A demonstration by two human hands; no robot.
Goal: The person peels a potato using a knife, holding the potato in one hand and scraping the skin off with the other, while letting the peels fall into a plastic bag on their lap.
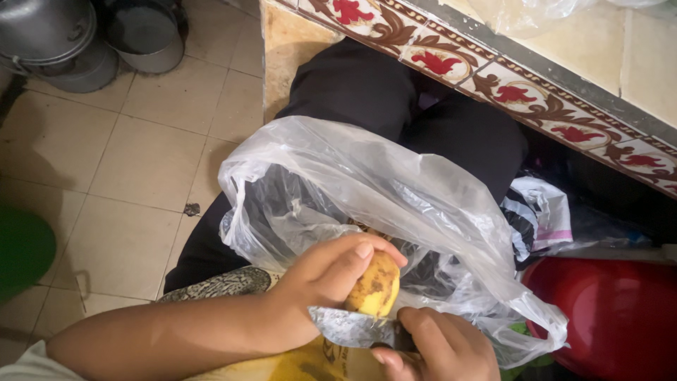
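Observation:
My left hand [324, 271] grips a small yellow potato [375, 288] with brown spots, fingers wrapped over its top. My right hand [441, 347] holds a knife [349, 328] by the handle, its wide grey blade lying flat just under the potato and touching its lower edge. Both hands work over a clear plastic bag [395, 190] spread open on my lap, with bits of peel dimly visible inside it.
A red plastic basin [613, 317] sits at the lower right. A tiled ledge with red flower pattern [508, 85] runs along the top right. Metal pots [63, 35] stand on the tiled floor at the top left. A green object [21, 250] shows at the left edge.

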